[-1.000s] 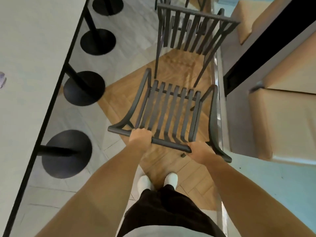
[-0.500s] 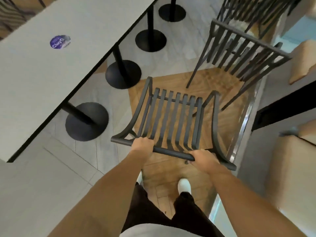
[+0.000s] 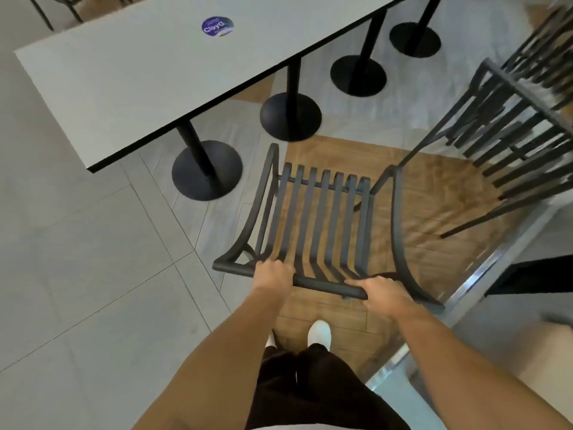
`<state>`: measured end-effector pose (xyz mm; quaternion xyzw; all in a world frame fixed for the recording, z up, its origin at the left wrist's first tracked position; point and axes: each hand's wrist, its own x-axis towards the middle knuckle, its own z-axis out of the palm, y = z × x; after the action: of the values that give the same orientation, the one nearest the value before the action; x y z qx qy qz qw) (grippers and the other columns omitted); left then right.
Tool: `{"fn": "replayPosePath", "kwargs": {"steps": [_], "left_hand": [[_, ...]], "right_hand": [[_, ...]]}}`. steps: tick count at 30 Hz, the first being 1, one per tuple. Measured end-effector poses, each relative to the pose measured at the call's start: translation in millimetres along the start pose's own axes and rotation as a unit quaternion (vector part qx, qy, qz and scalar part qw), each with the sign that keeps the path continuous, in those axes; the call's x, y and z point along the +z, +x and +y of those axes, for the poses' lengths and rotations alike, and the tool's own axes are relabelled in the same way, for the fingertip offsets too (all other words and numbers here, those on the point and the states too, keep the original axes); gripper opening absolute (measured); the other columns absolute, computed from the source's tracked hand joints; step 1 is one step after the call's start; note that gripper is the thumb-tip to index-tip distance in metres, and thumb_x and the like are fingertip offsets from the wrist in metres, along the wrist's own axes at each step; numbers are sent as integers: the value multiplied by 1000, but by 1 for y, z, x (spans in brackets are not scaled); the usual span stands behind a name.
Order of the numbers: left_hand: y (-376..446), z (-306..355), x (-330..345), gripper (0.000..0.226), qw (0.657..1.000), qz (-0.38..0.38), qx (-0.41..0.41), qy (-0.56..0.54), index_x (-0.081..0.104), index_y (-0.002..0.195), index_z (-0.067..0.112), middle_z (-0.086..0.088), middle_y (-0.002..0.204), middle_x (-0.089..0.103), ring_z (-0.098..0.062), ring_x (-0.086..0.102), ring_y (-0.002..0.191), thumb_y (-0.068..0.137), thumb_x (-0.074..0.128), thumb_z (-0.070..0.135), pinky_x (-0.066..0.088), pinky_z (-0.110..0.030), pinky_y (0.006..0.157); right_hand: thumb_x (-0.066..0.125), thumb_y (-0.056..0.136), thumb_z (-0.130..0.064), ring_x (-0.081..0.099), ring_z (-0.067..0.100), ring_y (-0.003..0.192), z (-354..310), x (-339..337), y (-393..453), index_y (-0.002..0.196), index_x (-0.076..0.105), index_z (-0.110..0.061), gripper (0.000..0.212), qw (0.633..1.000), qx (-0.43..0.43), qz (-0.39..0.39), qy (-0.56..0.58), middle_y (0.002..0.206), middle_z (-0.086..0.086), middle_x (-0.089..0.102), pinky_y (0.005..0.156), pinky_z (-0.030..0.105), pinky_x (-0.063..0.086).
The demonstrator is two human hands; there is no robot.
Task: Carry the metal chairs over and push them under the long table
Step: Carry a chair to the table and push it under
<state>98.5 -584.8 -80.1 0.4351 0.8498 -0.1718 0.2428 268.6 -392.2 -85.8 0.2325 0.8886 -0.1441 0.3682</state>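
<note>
Head view: left hand (image 3: 273, 275) and right hand (image 3: 380, 291) both grasp the metal chair's (image 3: 316, 225) top rail, near the long table (image 3: 148, 79).

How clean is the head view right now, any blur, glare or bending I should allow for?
Head view: the held chair and both hands, left and right, are sharp; the second chair at right is motion-smeared; the metal floor strip glares; the long table edge bows slightly from the wide lens.
</note>
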Motion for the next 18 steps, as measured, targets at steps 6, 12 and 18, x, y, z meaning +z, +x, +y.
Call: {"fn": "replayPosePath", "kwargs": {"steps": [6,12,18], "left_hand": [[-37,2,26,32,997,-5,-63,-45,56,134,14,-8,116,67,-28,63,111,104,49,11,50,-40,94],[-74,9,52,27,985,-20,-137,-100,62,126,17,-6,119,67,-26,64,112,103,48,11,51,-37,92],[-93,14,74,32,965,-34,-206,-159,63,127,25,-3,113,69,-24,66,107,101,48,12,54,-36,87]], "right_hand": [[54,99,-23,62,24,117,-12,-7,1,146,37,-59,61,996,-59,-3,-66,135,1,61,81,34,50],[56,99,-20,61,25,120,-35,-16,3,148,39,-54,62,983,-133,-16,-129,137,2,61,89,37,51],[53,95,-14,61,27,119,-53,-26,12,147,40,-54,67,967,-191,-35,-167,136,1,62,91,40,53]]}}
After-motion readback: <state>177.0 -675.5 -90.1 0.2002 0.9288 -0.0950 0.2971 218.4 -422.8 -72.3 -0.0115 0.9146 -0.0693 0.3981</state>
